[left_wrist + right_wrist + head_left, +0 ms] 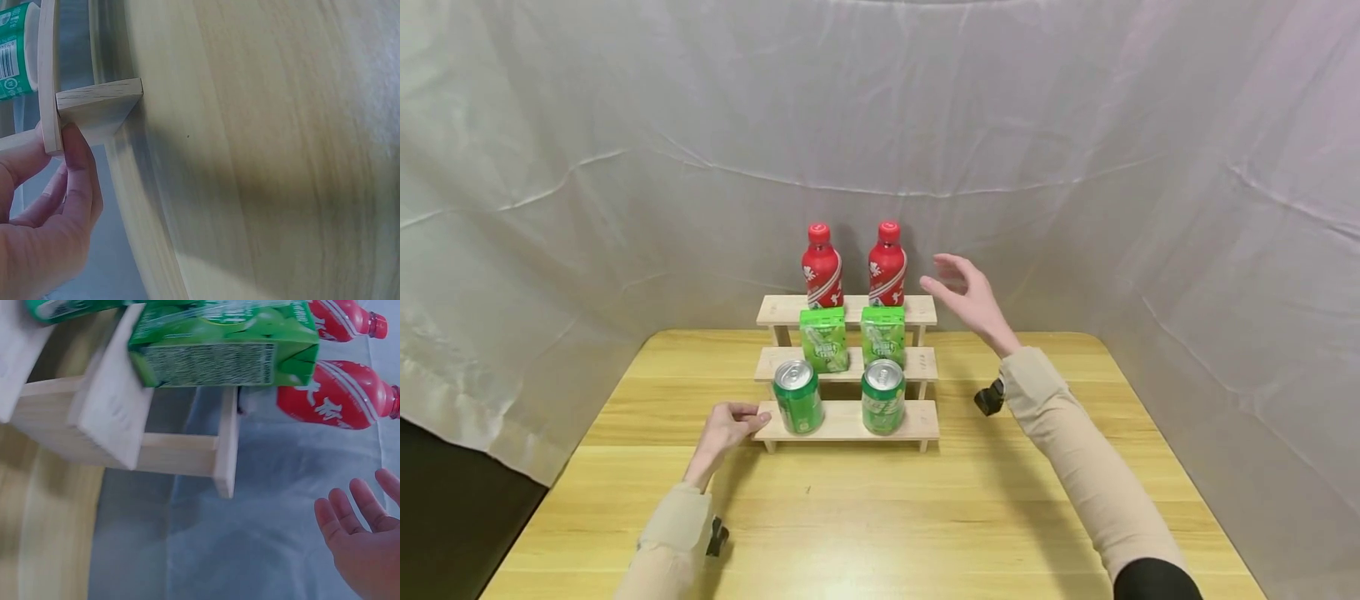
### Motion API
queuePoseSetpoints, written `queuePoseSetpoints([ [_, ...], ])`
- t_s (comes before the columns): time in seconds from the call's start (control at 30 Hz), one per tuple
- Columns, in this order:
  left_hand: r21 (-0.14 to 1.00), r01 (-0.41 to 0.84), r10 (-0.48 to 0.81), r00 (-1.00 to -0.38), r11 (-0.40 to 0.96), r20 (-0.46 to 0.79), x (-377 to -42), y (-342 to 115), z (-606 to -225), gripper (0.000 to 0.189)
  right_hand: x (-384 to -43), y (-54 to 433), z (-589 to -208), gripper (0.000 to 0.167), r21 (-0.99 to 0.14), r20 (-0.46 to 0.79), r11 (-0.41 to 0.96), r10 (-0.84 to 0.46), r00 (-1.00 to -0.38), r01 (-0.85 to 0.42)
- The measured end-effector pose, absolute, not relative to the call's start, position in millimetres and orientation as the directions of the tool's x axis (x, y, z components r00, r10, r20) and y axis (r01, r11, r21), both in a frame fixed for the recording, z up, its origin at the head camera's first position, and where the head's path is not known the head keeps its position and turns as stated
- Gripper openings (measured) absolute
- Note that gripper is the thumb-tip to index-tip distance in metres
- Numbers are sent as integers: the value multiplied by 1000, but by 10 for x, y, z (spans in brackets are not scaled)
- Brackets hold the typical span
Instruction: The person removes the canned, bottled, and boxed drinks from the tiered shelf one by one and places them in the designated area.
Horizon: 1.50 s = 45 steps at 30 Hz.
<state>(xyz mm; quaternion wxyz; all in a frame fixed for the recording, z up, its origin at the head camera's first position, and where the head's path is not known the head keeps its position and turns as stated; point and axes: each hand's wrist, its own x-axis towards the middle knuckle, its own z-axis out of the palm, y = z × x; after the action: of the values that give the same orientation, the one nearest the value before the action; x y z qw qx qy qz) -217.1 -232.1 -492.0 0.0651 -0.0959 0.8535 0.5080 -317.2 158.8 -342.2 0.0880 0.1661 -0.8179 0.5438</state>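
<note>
A three-step wooden stand (842,421) holds drinks on each tier. My left hand (727,431) pinches the left end of its lowest board (50,94), thumb above and fingers beneath. My right hand (967,300) hovers just right of the top tier, fingers spread and holding nothing. Nearest to it is the right red bottle (887,268); another red bottle (823,271) stands beside that one. On the middle step are two green drink cartons, a left carton (824,342) and a right carton (231,359). Two green cans, a left can (799,398) and a right can (883,400), stand on the bottom step.
The stand sits toward the back of a wooden table (850,517). Behind and beside the table hangs a grey curtain (850,125), close to the top tier. A black wrist device (990,398) shows by the right cuff, another black device (717,536) by the left.
</note>
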Motion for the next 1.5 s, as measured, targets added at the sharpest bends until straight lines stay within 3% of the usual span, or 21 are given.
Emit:
queuePoseSetpoints([
  [0.63, 870, -218, -95, -976, 441, -196, -2163, -2333, -4943, 44, -3466, 1091, -3085, 57, -860, 268, 355, -298, -916, -367],
  [0.97, 861, -229, -100, -973, 455, -206, -2136, -2319, -4921, 45, -3540, 901, -3146, 46, -932, 242, 205, -261, -934, -299],
  [1.5, 862, -233, -95, -972, 451, -213, -2141, -2304, -4910, 46, -3513, 879, -3092, 41, -942, 236, 190, -207, -950, -275],
])
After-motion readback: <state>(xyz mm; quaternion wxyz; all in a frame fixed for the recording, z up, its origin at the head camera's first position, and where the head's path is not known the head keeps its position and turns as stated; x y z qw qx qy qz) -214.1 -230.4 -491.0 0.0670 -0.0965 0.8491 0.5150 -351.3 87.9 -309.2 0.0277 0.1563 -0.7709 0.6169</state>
